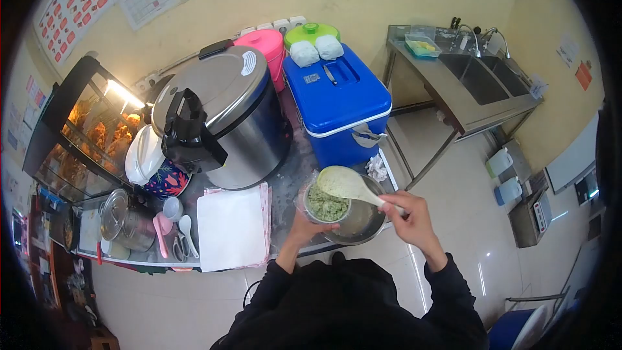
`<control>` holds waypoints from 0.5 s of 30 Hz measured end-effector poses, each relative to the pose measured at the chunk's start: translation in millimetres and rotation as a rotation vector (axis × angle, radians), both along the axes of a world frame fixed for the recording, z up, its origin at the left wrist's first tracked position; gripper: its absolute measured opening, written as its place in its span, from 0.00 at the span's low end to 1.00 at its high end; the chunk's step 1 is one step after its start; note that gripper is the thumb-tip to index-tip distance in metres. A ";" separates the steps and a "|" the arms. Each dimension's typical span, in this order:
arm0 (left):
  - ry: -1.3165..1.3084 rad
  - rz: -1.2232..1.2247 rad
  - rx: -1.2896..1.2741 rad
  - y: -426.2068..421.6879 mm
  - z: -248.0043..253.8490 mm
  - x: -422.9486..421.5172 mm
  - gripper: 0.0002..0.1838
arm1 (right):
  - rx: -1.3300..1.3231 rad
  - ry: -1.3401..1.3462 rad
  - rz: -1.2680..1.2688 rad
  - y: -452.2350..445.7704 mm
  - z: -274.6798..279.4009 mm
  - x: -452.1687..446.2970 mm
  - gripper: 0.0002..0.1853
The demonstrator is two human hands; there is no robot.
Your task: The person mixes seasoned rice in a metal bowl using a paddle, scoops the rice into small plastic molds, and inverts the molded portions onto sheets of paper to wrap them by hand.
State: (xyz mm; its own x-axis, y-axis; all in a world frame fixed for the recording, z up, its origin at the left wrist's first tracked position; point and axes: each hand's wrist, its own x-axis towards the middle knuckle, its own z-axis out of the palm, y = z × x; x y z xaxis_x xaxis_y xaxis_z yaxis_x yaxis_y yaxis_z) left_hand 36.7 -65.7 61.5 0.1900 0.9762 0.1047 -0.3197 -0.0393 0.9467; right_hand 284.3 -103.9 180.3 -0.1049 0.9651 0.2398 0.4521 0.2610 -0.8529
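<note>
My left hand (pixel 299 228) is wrapped round a small clear cup (pixel 316 220) with chunky green food (pixel 329 207) in it. In my right hand (pixel 411 220) is the handle of a large white serving spoon (pixel 350 186). The spoon's head lies over the far edge of the cup, with some yellow-green residue on it. Under the cup and spoon, at the table's front right corner, stands a metal bowl (pixel 371 228); its contents are mostly hidden.
A big steel cooker (pixel 256 136) and a blue cool box (pixel 337 94) stand behind the hands. To the left are stacked white paper sheets (pixel 233 230), scissors (pixel 178 246), a lidded pot (pixel 133 227) and a lit food cabinet (pixel 87 129). A steel sink (pixel 476 78) is at right.
</note>
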 end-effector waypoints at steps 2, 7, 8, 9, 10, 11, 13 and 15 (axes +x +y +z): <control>-0.007 -0.006 0.050 4.4 -3.5 0.7 0.61 | -0.139 -0.006 0.050 4.7 -6.8 7.0 0.10; 0.247 0.034 0.256 6.6 9.4 3.6 0.59 | -0.067 -0.446 0.126 5.1 -17.3 -10.7 0.12; 0.309 0.032 0.263 6.0 8.2 2.5 0.59 | -0.054 -0.539 0.127 5.6 -14.0 -16.5 0.12; 0.372 0.026 0.272 6.3 7.2 1.2 0.59 | -0.039 -0.631 0.127 6.4 -10.6 -19.0 0.12; 0.342 0.002 0.264 8.0 5.8 0.4 0.59 | -0.036 -0.631 0.142 8.3 -6.9 -17.2 0.12; 0.310 -0.016 0.254 9.7 3.7 -0.4 0.59 | -0.030 -0.634 0.162 11.2 -1.9 -14.0 0.11; 0.261 -0.007 0.244 12.0 -0.5 -1.6 0.59 | -0.106 -0.517 0.171 21.8 11.5 -6.1 0.10; 0.222 0.037 0.236 8.5 -7.0 0.7 0.59 | -0.274 -0.277 0.142 31.0 23.3 3.8 0.10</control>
State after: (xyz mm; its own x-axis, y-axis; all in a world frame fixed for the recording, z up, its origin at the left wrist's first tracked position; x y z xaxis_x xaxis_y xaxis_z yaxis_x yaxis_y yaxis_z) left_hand 37.3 -57.2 54.4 0.1987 0.9364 0.2892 -0.1005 -0.2740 0.9565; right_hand 288.1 -72.9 203.6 -0.2662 0.9606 -0.0798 0.6499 0.1177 -0.7508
